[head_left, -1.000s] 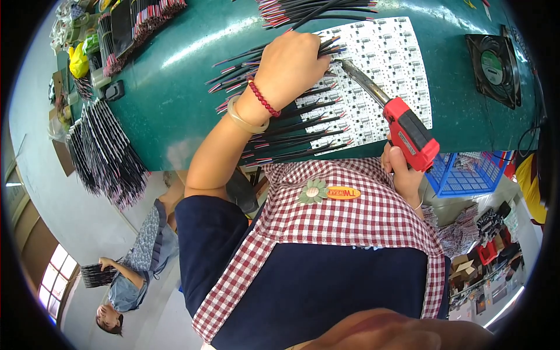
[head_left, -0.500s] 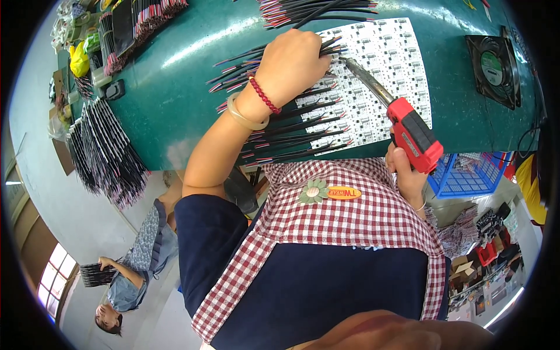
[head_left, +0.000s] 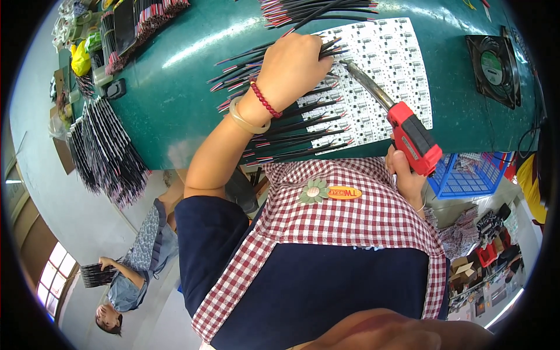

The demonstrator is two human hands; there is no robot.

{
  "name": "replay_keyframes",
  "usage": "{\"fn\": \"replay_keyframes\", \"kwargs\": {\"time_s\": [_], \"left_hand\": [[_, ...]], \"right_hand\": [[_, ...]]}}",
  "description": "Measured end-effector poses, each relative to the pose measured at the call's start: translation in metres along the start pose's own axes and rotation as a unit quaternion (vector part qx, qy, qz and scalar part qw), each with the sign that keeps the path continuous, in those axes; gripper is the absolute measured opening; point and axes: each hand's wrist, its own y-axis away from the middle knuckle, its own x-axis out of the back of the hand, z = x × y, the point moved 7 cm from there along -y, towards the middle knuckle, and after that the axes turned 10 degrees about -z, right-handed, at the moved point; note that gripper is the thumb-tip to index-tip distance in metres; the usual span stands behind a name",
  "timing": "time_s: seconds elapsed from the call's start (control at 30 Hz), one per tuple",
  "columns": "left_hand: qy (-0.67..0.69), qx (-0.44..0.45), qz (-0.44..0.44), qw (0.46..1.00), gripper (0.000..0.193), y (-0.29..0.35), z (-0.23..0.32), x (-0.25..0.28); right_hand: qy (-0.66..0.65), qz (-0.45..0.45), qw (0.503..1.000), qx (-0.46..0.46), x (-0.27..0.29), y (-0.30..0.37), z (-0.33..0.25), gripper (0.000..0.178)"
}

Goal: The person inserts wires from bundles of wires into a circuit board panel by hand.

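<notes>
My left hand (head_left: pixel 296 65) is curled over the white circuit-board panel (head_left: pixel 388 64), closed around a black cable (head_left: pixel 331 49); its fingertips are mostly hidden beneath the hand. Several more black cables (head_left: pixel 297 124) with bare coloured wire ends lie in rows along the panel's left side. My right hand (head_left: pixel 407 178) grips a red-and-black soldering gun (head_left: pixel 415 137) from below. Its metal barrel slants up and left, and the tip is at the panel right beside my left fingers. Whether the tip touches a wire is too small to tell.
On the green table (head_left: pixel 192 87) a black fan (head_left: pixel 493 71) stands at the right. Cable bundles (head_left: pixel 318 10) lie at the far edge, and another bundle (head_left: pixel 108 154) hangs over the left edge. A blue crate (head_left: pixel 469 178) is below right. Another person (head_left: pixel 125 280) holds cables at lower left.
My left hand has shifted very slightly, and the soldering gun and its tip have moved a touch downward in the picture. Both grips are the same.
</notes>
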Motion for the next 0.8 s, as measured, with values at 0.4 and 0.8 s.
{"fn": "replay_keyframes", "kwargs": {"time_s": [0.4, 0.8], "left_hand": [[-0.041, 0.008, 0.0, 0.999, 0.024, 0.005, 0.011, 0.001], [-0.038, 0.012, -0.002, 0.999, 0.022, 0.005, 0.011, 0.0]], "right_hand": [[0.065, -0.027, 0.997, -0.007, 0.0, 0.0, 0.006, 0.012], [0.067, -0.004, 0.998, 0.005, 0.001, 0.001, 0.003, 0.014]]}}
